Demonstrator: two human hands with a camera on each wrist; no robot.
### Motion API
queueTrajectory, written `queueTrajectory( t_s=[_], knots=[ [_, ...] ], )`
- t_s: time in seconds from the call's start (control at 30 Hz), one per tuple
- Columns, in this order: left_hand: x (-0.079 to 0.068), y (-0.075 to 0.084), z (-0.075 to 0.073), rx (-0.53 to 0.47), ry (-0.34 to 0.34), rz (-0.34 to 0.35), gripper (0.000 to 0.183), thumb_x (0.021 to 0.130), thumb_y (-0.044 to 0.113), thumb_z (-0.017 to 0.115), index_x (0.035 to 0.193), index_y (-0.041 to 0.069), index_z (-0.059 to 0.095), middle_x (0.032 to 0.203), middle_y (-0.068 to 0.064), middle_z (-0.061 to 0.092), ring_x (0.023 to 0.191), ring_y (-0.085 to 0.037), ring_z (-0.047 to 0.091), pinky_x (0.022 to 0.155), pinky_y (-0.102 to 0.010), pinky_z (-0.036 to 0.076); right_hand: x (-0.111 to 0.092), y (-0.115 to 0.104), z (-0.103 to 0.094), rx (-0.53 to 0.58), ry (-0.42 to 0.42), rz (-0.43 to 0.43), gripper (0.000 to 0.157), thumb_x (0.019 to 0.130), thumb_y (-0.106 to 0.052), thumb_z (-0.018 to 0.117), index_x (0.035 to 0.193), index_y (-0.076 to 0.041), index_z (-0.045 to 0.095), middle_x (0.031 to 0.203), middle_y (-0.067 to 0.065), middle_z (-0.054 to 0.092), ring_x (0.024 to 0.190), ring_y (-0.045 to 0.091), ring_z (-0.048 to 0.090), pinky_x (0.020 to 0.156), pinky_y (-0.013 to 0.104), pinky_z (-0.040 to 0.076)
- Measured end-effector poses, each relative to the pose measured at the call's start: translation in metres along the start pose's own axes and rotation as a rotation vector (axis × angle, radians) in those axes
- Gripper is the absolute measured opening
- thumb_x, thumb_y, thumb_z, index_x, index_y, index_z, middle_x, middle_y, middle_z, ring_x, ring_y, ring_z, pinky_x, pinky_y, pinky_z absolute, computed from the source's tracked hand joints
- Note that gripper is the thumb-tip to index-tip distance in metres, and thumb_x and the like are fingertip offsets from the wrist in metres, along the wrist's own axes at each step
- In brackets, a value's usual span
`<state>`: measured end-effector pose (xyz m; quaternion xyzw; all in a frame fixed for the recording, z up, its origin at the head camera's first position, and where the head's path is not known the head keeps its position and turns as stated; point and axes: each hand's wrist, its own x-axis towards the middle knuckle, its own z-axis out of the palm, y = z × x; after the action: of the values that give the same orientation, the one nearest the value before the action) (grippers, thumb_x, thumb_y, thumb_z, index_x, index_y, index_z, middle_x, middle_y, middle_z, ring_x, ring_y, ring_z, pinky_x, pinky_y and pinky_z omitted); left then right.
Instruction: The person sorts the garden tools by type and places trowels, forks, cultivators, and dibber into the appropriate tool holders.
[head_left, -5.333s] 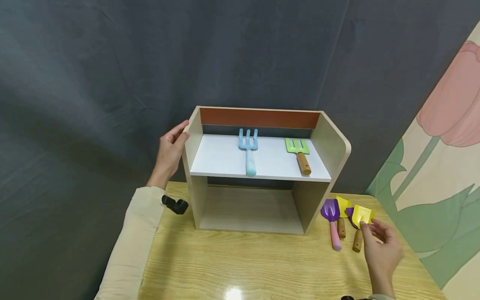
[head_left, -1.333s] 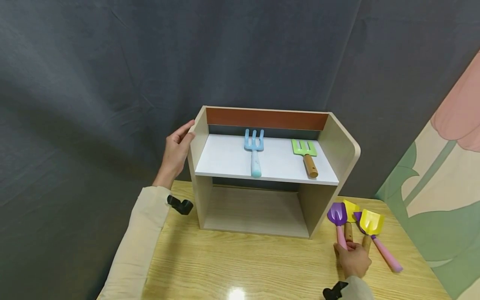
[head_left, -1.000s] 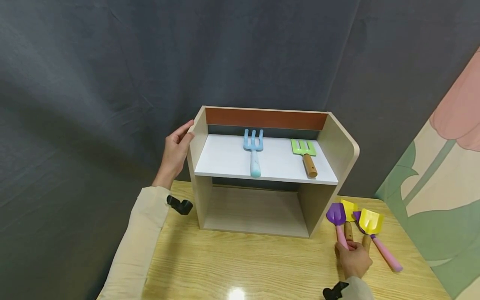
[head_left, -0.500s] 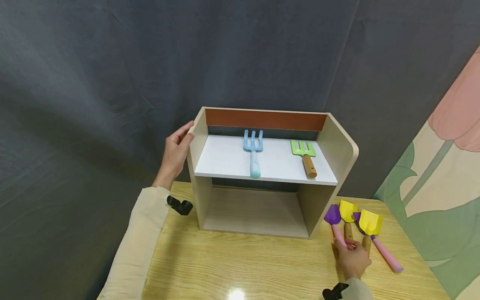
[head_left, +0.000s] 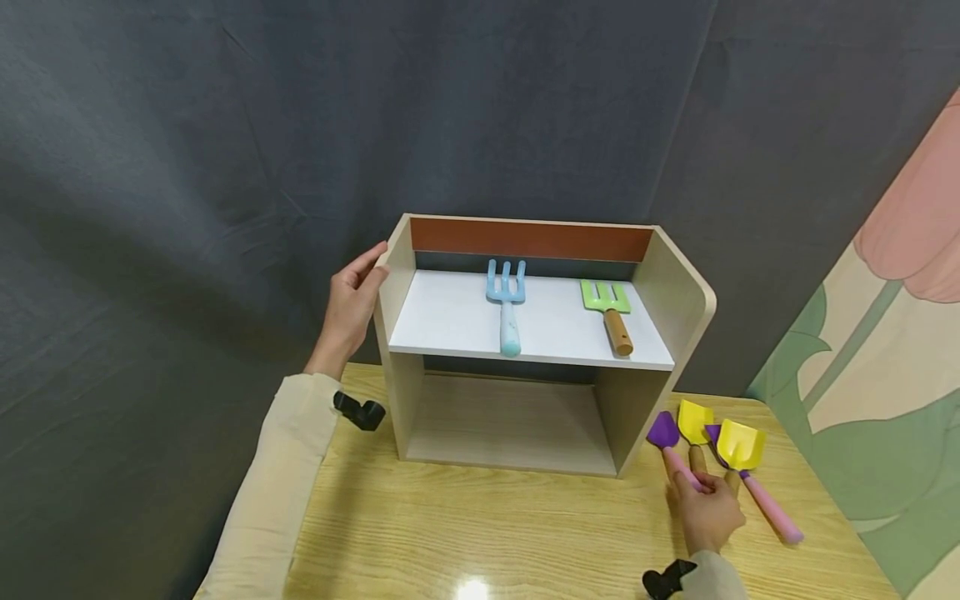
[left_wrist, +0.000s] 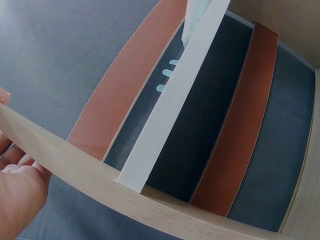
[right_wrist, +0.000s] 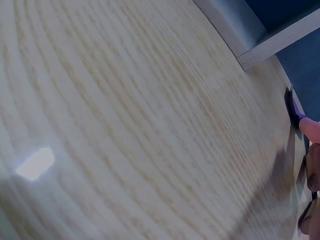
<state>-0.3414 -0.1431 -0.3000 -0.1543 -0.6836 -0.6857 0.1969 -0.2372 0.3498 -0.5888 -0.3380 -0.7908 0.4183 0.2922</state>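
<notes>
My left hand (head_left: 348, 310) holds the left side panel of a small two-tier wooden shelf (head_left: 525, 361), with thumb and fingertips at its front edge. In the left wrist view my left hand (left_wrist: 22, 195) is partly cut off. My right hand (head_left: 707, 508) pinches the pink handle of a purple toy shovel (head_left: 663, 430); its blade is near the shelf's lower right side. Beside it lie a yellow toy shovel (head_left: 694, 421) with a brown handle, another yellow shovel (head_left: 741, 445) and a second purple-and-pink shovel (head_left: 772, 508), partly covered.
On the white upper board lie a blue toy fork (head_left: 507, 308) and a green toy fork (head_left: 609, 308) with a brown handle. The wooden table (head_left: 450, 533) extends in front of the shelf. A dark curtain (head_left: 300, 125) hangs behind, and a flower-painted wall (head_left: 862, 392) stands at right.
My right hand has moved from the yellow shovel to the purple shovel's handle. That shovel's blade has turned slightly left. One pink handle now extends to the right. The left hand stays on the shelf.
</notes>
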Motion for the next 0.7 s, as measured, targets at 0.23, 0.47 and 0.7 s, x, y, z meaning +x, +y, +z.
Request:
queueTrajectory(
  t_s=[0.23,0.47,0.7],
  knots=[
    [-0.0002,0.0001,0.0006,0.003,-0.002,0.007,0.043,0.098,0.010,0.050,0.141,0.001,0.049,0.141,-0.016,0.049,0.123,-0.024,0.048,0.105,-0.039,0.036,0.0000,-0.0014,0.0038,0.047,0.036,0.043,0.043,0.083,-0.026,0.075,0.105,0.009,0.062,0.093,0.025,0.060,0.084,0.032,0.049,0.082,0.042,0.033],
    [-0.0003,-0.0001,0.0002,-0.001,0.003,0.009,0.043,0.098,0.010,0.050,0.140,0.001,0.050,0.140,-0.016,0.050,0.122,-0.024,0.048,0.104,-0.039,0.037,-0.0023,-0.0064,0.0035,0.067,0.073,0.003,0.038,0.080,-0.019,0.078,0.101,0.009,0.064,0.090,0.029,0.062,0.082,0.034,0.051,0.090,0.050,0.030],
    [-0.0001,-0.0004,0.0004,-0.005,0.005,0.008,0.044,0.098,0.010,0.051,0.140,0.001,0.050,0.139,-0.017,0.050,0.121,-0.023,0.049,0.102,-0.038,0.038,-0.0027,-0.0096,0.0019,0.036,0.098,-0.009,0.036,0.078,-0.020,0.079,0.097,0.008,0.067,0.082,0.023,0.064,0.077,0.029,0.053,0.072,0.038,0.037]
  ],
)
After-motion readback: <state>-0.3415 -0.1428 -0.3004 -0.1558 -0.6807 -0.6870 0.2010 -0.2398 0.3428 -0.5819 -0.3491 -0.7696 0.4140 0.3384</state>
